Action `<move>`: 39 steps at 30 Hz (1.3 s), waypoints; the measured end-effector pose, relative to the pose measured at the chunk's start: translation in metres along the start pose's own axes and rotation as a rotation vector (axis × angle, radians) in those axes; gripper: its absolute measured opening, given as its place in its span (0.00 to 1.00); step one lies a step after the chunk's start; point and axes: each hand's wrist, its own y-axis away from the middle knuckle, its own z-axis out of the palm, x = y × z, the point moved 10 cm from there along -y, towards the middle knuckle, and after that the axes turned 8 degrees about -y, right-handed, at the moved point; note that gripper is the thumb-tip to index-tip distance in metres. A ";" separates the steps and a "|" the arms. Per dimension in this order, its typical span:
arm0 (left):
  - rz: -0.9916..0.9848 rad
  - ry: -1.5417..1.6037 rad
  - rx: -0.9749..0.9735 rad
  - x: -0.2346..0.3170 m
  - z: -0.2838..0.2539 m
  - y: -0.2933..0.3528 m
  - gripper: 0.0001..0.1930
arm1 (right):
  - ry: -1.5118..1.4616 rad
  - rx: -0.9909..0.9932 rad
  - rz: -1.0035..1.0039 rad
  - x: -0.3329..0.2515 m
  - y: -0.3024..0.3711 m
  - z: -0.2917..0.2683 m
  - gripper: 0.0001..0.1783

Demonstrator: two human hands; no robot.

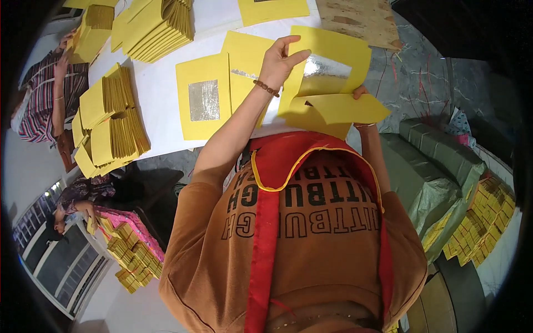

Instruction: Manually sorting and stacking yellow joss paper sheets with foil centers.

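A yellow sheet (333,41) with a shiny silver panel stands partly raised over the front edge of the white table, its near part folded toward me. My left hand (280,61) is closed on its left edge, thumb and forefinger at the border. Behind the folded near part my right hand (360,92) is mostly hidden; its visible fingers grip the sheet's right side by the crease. A flat yellow sheet (225,80) with a silver panel lies left of my left forearm. Another yellow sheet (247,50) overlaps it, partly covered by my arm.
Stacks of folded yellow pieces (119,125) stand on the table's left side, with a larger pile (158,28) farther back. One person (47,94) handles yellow pieces at far left; another (83,200) bends beside bundles. Green-wrapped bales (422,166) and yellow bundles (477,219) lie right.
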 end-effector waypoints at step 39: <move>0.073 0.317 -0.142 0.040 0.004 0.040 0.16 | 0.047 0.062 0.085 0.007 -0.004 -0.001 0.13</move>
